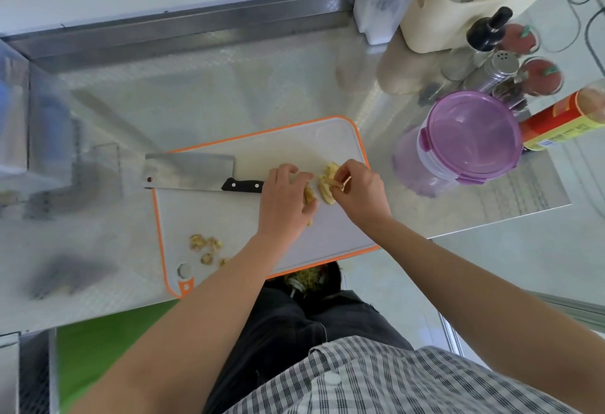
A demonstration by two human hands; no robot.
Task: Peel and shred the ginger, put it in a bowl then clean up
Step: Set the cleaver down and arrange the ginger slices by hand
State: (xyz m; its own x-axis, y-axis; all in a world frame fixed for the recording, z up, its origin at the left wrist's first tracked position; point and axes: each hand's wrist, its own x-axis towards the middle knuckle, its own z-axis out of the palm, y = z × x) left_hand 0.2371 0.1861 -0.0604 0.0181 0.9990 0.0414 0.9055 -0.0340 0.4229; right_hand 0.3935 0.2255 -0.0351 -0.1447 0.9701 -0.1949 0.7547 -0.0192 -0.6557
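Note:
A white cutting board (pixel 229 217) with an orange rim lies on the steel counter. Pale yellow ginger slices (pixel 327 184) sit in a small pile near its right side. My right hand (pixel 363 191) pinches a ginger piece at that pile with curled fingers. My left hand (pixel 286 204) lies palm down beside the pile, fingers over more ginger (pixel 309 196); what it holds is hidden. A cleaver (pixel 193 173) with a black handle lies flat on the board's far left. Ginger peelings (pixel 206 246) lie near the board's front left corner.
A purple-lidded container (pixel 471 138) stands right of the board. Spice shakers (pixel 497 66), bottles and a cream caddy (pixel 458 17) crowd the back right. A dark bin with scraps (pixel 311 279) sits under the counter's front edge. A steel wall rail runs along the back.

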